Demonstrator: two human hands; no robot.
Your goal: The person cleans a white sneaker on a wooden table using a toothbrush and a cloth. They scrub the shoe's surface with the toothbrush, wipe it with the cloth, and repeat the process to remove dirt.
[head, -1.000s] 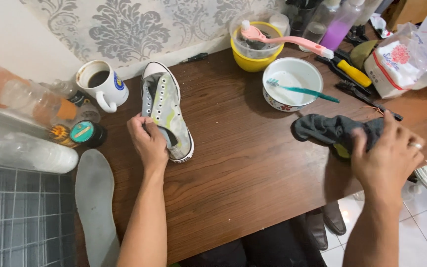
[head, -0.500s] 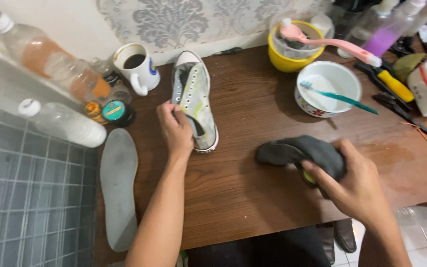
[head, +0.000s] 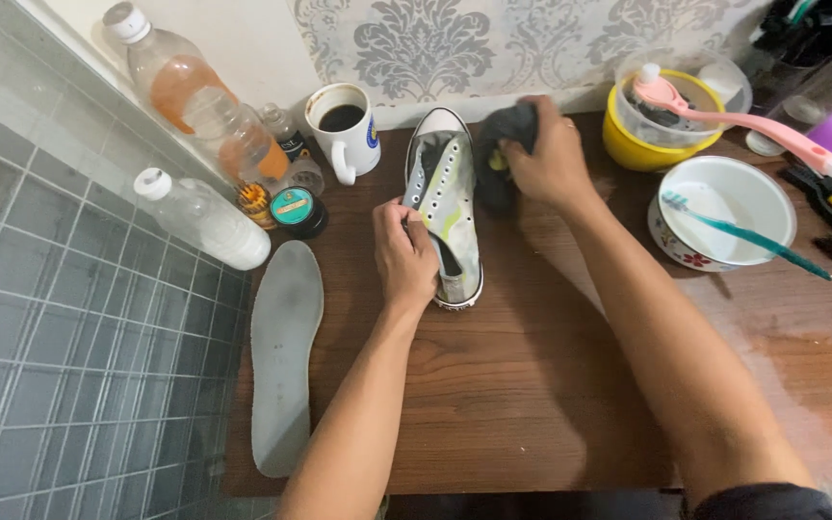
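Left hand [head: 404, 255] grip on sneaker [head: 447, 193]

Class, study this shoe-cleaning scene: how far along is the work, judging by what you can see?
Done: the insole lies out on the table, and the sneaker has no laces. In hand: the left hand steadies the sneaker while the right hand presses a dark cloth against its side. Left: the toothbrush rests unused in the white bowl.

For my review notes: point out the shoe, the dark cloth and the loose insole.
shoe [head: 455, 207]: head view, on its laced upper.
dark cloth [head: 503, 144]: head view, on the bunched part beside the right hand's fingers.
loose insole [head: 284, 366]: head view, on its middle.
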